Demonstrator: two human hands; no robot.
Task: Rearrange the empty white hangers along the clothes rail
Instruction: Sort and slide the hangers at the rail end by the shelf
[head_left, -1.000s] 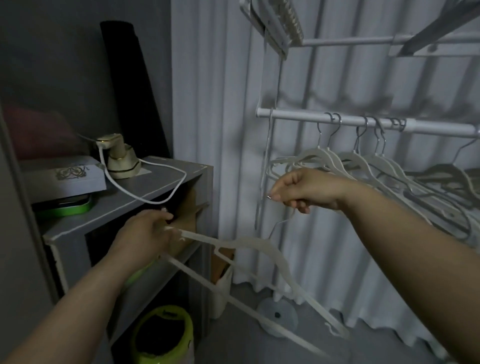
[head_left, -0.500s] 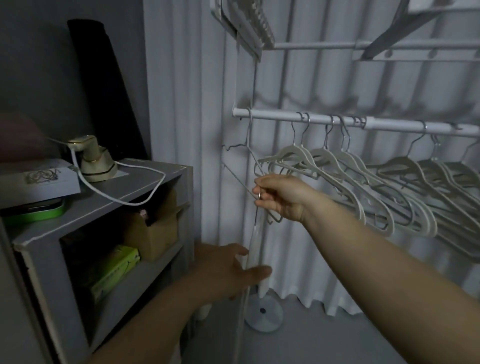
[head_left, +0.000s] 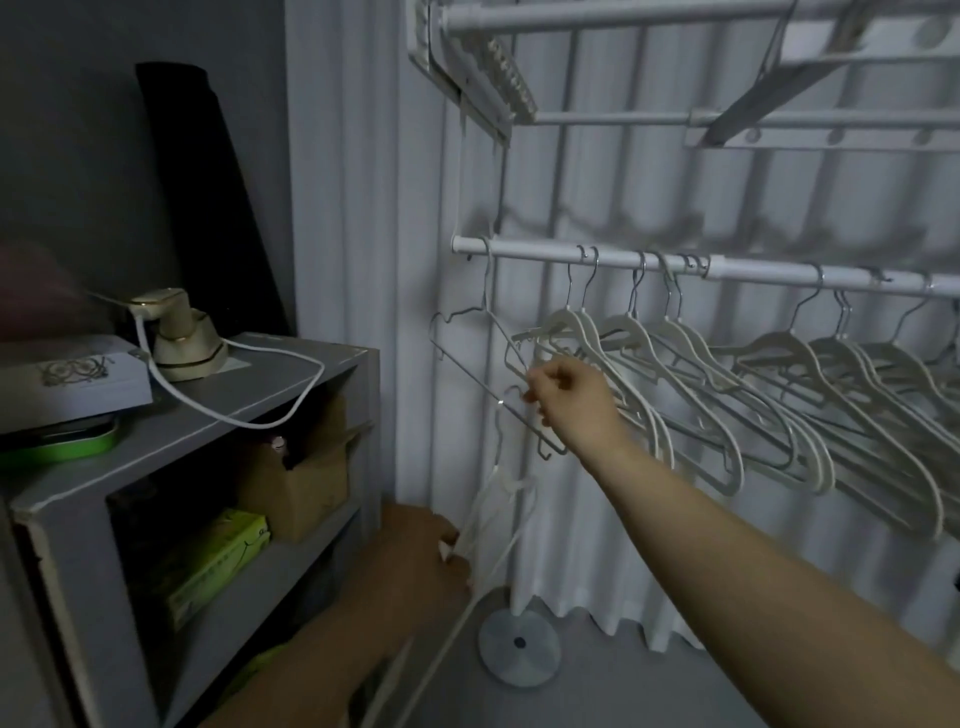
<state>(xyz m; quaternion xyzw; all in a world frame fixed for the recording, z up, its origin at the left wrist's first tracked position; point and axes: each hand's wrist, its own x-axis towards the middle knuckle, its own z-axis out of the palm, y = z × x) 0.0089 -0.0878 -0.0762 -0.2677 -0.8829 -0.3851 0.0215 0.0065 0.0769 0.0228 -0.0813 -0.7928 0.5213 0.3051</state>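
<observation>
Hangers (head_left: 675, 374) of white plastic with thin metal hooks crowd the rail (head_left: 748, 267), their shoulders overlapping and slanting down to the right. A loose hanger (head_left: 483, 512) of the same kind is off the rail and hangs edge-on below its left end, so that its arms show only as narrow pale strips. The right hand (head_left: 566, 400) pinches its hook between curled fingertips, just beside the first hangers on the rail; the left hand (head_left: 415, 561), lower down, grips the bottom of its body. A bare wire hanger (head_left: 467, 358) hangs alone at the rail's left end, and the loose hanger's hook sits against its lower bar. Between that wire hook and the first white hooks a short stretch of rail is bare. A grey shelf unit (head_left: 332, 364) stands close on the left, with an iron (head_left: 179, 332) and a pale box (head_left: 72, 379) on top. The box bears a gold motif, too dim to read. A pleated curtain (head_left: 363, 208) hangs just behind the rail.
</observation>
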